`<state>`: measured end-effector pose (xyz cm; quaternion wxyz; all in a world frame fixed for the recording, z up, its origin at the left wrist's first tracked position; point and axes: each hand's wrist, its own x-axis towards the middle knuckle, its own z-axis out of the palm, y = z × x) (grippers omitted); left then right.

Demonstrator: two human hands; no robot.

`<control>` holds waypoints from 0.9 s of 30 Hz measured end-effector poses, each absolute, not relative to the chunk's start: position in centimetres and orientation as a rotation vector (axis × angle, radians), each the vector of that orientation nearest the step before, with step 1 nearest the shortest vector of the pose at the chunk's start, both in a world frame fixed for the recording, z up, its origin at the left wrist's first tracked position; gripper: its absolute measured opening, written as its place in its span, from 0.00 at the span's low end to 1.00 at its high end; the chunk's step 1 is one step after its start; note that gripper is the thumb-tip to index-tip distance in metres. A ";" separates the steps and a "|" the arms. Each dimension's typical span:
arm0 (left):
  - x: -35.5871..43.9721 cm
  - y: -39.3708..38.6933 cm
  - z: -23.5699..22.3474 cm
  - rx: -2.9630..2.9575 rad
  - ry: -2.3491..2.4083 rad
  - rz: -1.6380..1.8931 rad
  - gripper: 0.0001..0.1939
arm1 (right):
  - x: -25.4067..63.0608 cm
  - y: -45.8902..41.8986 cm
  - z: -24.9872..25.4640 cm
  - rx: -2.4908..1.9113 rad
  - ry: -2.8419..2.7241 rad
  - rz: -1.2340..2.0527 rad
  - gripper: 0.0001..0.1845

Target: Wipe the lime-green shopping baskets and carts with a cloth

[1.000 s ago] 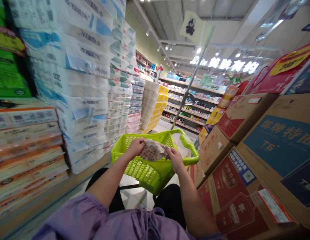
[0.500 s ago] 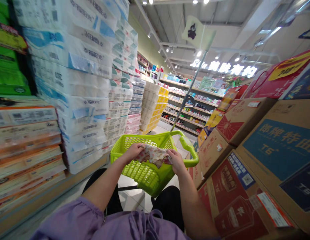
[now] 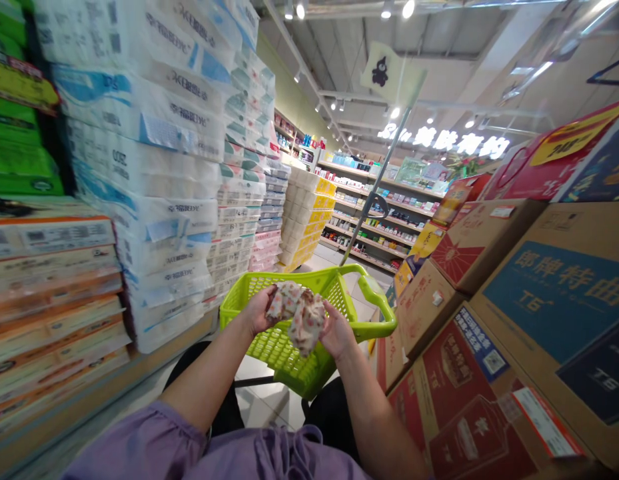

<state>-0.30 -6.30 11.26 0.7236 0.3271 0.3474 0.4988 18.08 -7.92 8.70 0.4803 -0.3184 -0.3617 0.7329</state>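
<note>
A small floral cloth point(image 3: 306, 323), cream with reddish and brown marks, hangs bunched between my two hands. My left hand point(image 3: 260, 311) grips its left end, the fingers closed round the fabric. On the other side my right hand point(image 3: 338, 331) has closed on the right end. Part of the cloth droops lower in the middle. Just beyond and below it is a lime-green plastic shopping basket point(image 3: 309, 377) with perforated walls and a handle at the right. Some of my fingertips are hidden behind the fabric.
Tall stacks of wrapped tissue packs point(image 3: 174, 167) line the left. Cardboard cartons point(image 3: 554, 287) are piled close on the right. A pole with a bear flag point(image 3: 389, 70) rises beyond the basket. Stocked shelves point(image 3: 379, 207) stand at the far end of the tiled aisle.
The cloth was stretched sideways between my hands and is now bunched, its middle drooping lower. Both hands have shifted left, my right hand more, so they are closer together.
</note>
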 end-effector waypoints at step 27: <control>-1.9 -8.1 8.2 1.026 0.863 1.026 0.26 | 25.2 -7.3 11.5 -1.159 -1.351 0.830 0.34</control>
